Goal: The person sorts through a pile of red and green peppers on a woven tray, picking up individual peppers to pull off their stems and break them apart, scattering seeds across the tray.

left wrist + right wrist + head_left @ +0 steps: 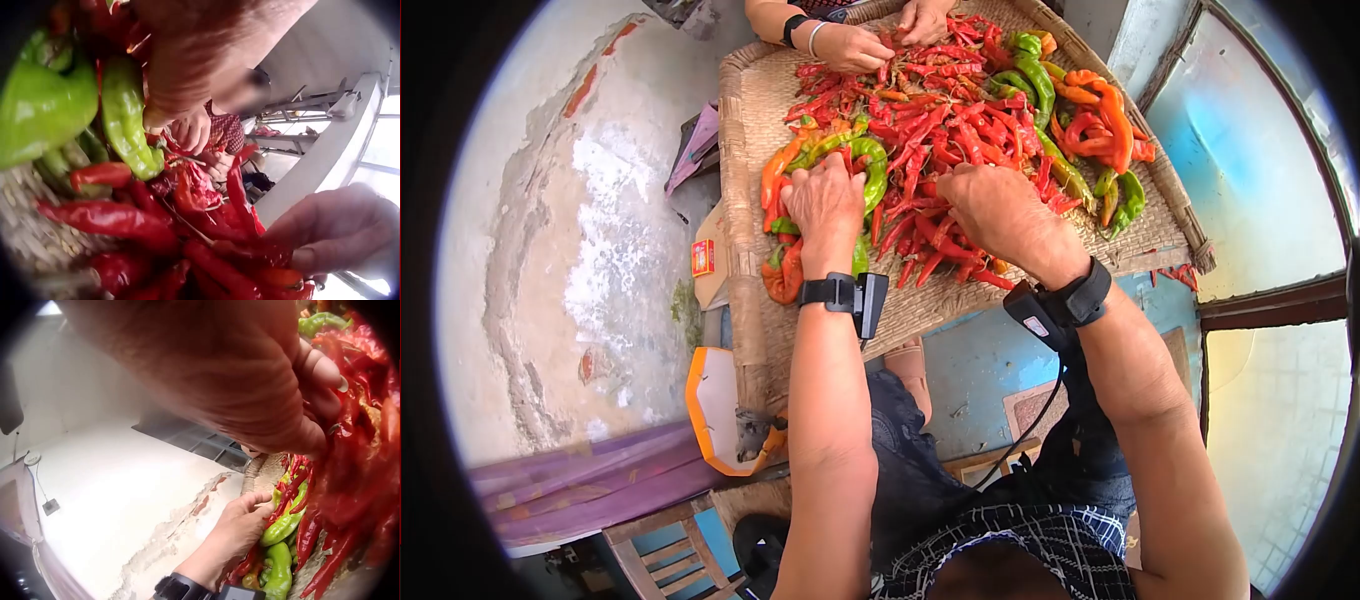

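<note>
My left hand [828,205] is over the larger green and orange peppers at the tray's left side. A red chili pepper [292,497] shows at its fingertips, between finger and thumb. Just beside that hand lies a curved green pepper [125,115]. Right of it, my right hand [1005,215] reaches into the heap of red chili peppers [920,130] with its fingers curled. In the left wrist view its thumb pinches a red chili [253,250] against the fingers. Peppers beneath both hands are partly hidden.
The woven tray [750,240] carries everything. Across it, another person's hands [855,48] work among the chilies. Large green peppers [1032,70] and orange-red peppers [1112,120] lie at the right side. A plastered wall [600,220] stands left, a glazed window [1250,150] right.
</note>
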### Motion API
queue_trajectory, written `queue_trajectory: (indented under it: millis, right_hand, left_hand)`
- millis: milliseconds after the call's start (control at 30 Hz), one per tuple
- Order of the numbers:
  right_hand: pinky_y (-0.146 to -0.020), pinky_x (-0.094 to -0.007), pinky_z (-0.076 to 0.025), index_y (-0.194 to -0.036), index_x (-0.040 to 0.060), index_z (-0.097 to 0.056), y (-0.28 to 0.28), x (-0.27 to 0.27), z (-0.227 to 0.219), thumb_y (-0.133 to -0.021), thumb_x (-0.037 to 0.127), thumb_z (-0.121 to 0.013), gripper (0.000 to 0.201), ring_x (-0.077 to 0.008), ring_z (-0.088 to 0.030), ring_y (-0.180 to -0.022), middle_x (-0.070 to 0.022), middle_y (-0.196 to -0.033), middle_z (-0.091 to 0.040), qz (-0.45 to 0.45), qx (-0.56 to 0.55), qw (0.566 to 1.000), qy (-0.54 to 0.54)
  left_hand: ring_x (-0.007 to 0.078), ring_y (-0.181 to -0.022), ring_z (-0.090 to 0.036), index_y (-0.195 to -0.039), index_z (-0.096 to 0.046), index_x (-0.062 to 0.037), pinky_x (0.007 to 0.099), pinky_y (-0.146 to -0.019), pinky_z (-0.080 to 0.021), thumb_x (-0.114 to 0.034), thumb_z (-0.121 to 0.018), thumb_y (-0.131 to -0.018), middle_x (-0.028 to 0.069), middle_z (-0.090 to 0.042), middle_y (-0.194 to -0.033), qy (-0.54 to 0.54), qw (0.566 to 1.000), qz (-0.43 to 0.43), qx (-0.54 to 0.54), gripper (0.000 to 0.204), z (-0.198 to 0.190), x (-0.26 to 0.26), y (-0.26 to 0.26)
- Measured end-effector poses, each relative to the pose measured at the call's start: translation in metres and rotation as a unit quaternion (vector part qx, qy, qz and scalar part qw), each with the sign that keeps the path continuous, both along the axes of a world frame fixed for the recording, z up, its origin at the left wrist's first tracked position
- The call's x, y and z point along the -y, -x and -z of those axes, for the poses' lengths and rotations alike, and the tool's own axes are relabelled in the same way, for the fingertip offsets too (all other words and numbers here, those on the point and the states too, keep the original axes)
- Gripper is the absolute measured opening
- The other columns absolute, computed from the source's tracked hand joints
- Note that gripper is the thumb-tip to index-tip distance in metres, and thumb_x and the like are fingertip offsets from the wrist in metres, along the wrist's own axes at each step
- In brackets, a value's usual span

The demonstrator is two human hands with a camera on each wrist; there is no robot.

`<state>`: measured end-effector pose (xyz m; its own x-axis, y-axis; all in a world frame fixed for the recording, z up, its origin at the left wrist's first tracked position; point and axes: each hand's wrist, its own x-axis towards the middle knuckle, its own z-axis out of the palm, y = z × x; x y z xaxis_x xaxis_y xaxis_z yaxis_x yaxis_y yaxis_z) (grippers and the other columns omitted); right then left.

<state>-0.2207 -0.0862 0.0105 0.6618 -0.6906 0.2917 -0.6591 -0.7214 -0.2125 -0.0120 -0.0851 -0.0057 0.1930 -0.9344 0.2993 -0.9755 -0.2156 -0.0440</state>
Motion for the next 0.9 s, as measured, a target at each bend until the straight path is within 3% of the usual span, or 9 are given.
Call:
queue_trajectory:
  millis: [167, 233, 400, 467, 600, 667, 800, 867, 900]
  right_hand:
    - [-0.064, -0.0389, -0.054, -0.082, 0.0043, -0.063, -0.004, 0.000, 0.002, -0.075, 0.008, -0.058, 0.010, -0.0291, -0.066, -0.078, -0.0140, -0.082, -0.065, -0.003, -0.020, 1.000, 0.018]
    - [-0.064, -0.0380, -0.054, -0.083, 0.0041, -0.063, -0.002, -0.001, 0.004, -0.075, 0.008, -0.059, 0.010, -0.0289, -0.066, -0.077, -0.0136, -0.081, -0.065, -0.002, -0.025, 1.000, 0.017]
    - [-0.068, -0.0418, -0.052, -0.083, -0.0010, -0.056, -0.004, -0.002, 0.000, -0.073, 0.003, -0.059, 0.012, -0.0341, -0.062, -0.082, -0.0160, -0.085, -0.060, -0.002, -0.028, 0.999, -0.031]
    - [-0.069, -0.0419, -0.052, -0.083, -0.0010, -0.056, -0.004, -0.004, 0.000, -0.073, 0.002, -0.059, 0.012, -0.0343, -0.062, -0.082, -0.0160, -0.085, -0.060, -0.004, -0.022, 0.999, -0.028]
    - [-0.066, -0.0394, -0.053, -0.083, 0.0023, -0.062, 0.001, -0.005, 0.002, -0.072, 0.005, -0.061, 0.011, -0.0308, -0.065, -0.077, -0.0155, -0.081, -0.064, -0.008, 0.007, 1.000, 0.025]
    - [-0.066, -0.0399, -0.053, -0.083, 0.0023, -0.062, 0.004, -0.004, 0.002, -0.072, 0.005, -0.061, 0.011, -0.0314, -0.065, -0.077, -0.0157, -0.081, -0.064, -0.008, 0.016, 1.000, 0.022]
    - [-0.066, -0.0405, -0.053, -0.082, 0.0030, -0.063, 0.005, -0.001, 0.005, -0.072, 0.003, -0.061, 0.011, -0.0317, -0.066, -0.078, -0.0159, -0.081, -0.064, -0.015, 0.038, 0.999, -0.004]
    - [-0.066, -0.0403, -0.053, -0.083, 0.0032, -0.063, 0.006, -0.001, 0.005, -0.072, 0.003, -0.061, 0.011, -0.0317, -0.066, -0.079, -0.0159, -0.081, -0.065, -0.015, 0.040, 0.999, -0.013]
    - [-0.067, -0.0402, -0.053, -0.083, 0.0035, -0.063, 0.006, -0.001, 0.004, -0.072, 0.003, -0.062, 0.011, -0.0317, -0.066, -0.079, -0.0159, -0.081, -0.065, -0.018, 0.039, 0.999, -0.021]
  left_hand:
    - [0.0334, -0.094, -0.058, -0.112, -0.055, -0.0096, 0.0480, -0.080, -0.044, -0.026, -0.068, -0.077, 0.0114, -0.067, -0.095, 0.039, 0.999, 0.029, 0.005, 0.041, 0.028, 0.026, -0.002]
    - [0.0354, -0.093, -0.057, -0.110, -0.055, -0.0093, 0.0464, -0.078, -0.046, -0.022, -0.068, -0.077, 0.0127, -0.066, -0.095, 0.068, 0.991, 0.069, -0.094, 0.038, 0.031, 0.026, -0.004]
    - [0.0341, -0.090, -0.058, -0.096, -0.060, -0.0061, 0.0440, -0.077, -0.048, -0.017, -0.064, -0.079, 0.0139, -0.066, -0.095, 0.040, 0.994, 0.059, -0.083, 0.021, 0.031, 0.028, -0.004]
    - [0.0365, -0.083, -0.059, -0.084, -0.061, -0.0072, 0.0471, -0.072, -0.048, -0.018, -0.066, -0.077, 0.0153, -0.065, -0.085, 0.090, 0.988, 0.087, -0.092, 0.014, 0.034, 0.028, -0.006]
    - [0.0373, -0.079, -0.060, -0.082, -0.061, -0.0069, 0.0455, -0.070, -0.048, -0.019, -0.065, -0.078, 0.0159, -0.065, -0.085, 0.130, 0.982, 0.101, -0.091, 0.013, 0.034, 0.030, -0.008]
    - [0.0312, -0.073, -0.062, -0.083, -0.061, -0.0068, 0.0405, -0.066, -0.049, -0.018, -0.064, -0.081, 0.0137, -0.066, -0.081, 0.176, 0.963, 0.062, -0.195, 0.011, 0.025, 0.033, -0.010]
    - [0.0208, -0.071, -0.063, -0.089, -0.060, -0.0045, 0.0335, -0.065, -0.049, -0.016, -0.062, -0.084, 0.0108, -0.066, -0.081, 0.241, 0.930, 0.058, -0.272, 0.012, -0.004, 0.029, -0.017]
    - [0.0128, -0.078, -0.062, -0.097, -0.059, -0.0012, 0.0285, -0.067, -0.049, -0.014, -0.062, -0.086, 0.0093, -0.066, -0.085, 0.243, 0.870, 0.065, -0.424, 0.017, -0.023, 0.023, -0.009]
    - [0.0128, -0.078, -0.062, -0.097, -0.059, -0.0012, 0.0285, -0.067, -0.049, -0.014, -0.062, -0.086, 0.0093, -0.066, -0.085, 0.240, 0.871, 0.067, -0.423, 0.017, -0.020, 0.025, -0.004]
